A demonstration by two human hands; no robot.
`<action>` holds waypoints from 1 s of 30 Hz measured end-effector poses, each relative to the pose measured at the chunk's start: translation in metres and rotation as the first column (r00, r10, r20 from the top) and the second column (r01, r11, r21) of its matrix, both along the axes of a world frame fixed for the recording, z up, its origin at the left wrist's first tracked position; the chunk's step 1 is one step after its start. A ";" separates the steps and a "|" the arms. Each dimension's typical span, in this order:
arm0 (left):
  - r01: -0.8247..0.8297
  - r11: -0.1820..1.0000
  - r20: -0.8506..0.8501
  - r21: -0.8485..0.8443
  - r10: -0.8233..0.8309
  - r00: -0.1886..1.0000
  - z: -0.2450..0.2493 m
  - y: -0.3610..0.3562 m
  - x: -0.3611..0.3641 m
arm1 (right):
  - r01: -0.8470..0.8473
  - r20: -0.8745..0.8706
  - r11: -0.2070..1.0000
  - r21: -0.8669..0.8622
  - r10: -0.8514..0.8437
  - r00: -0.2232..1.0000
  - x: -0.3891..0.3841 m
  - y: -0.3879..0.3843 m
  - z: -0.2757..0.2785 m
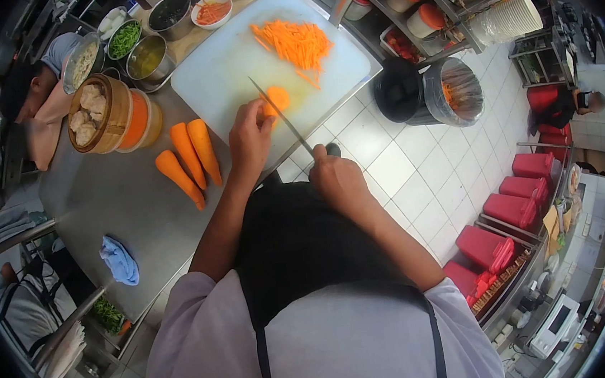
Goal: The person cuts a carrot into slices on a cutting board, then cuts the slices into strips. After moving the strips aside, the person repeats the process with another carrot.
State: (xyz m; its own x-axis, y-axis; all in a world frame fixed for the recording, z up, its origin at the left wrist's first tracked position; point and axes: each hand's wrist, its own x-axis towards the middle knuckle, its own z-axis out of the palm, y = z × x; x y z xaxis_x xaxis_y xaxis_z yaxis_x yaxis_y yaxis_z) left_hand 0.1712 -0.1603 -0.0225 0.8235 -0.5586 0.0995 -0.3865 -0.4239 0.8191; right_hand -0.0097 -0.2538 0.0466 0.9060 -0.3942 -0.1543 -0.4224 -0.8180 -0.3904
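Note:
My right hand is wrapped round the handle of a kitchen knife, whose blade slants up and left over the white cutting board. Beside the blade, the fingertips of my left hand press on a piece of carrot. Round orange carrot slices show on the blade's far side. A heap of shredded carrot lies toward the far right of the board. Three whole peeled carrots rest on the steel table left of my left forearm.
Left stands a bamboo steamer of dumplings. Metal bowls and a white bowl line the far side. A blue cloth lies on the steel table. Lined bins stand right, on the floor. Another person is at the left.

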 end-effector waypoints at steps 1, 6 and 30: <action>0.003 1.000 0.004 -0.010 -0.003 1.000 0.000 0.000 0.000 | 0.000 -0.003 1.000 0.001 0.000 1.000 0.001 0.000 0.002; 0.010 0.999 -0.026 -0.036 -0.010 1.000 -0.003 0.001 0.001 | -0.017 -0.001 1.000 0.003 0.017 1.000 0.005 -0.001 -0.002; -0.061 0.993 -0.088 -0.101 0.052 0.995 -0.016 0.009 0.004 | -0.070 -0.014 0.996 -0.055 0.069 0.998 0.068 -0.005 -0.046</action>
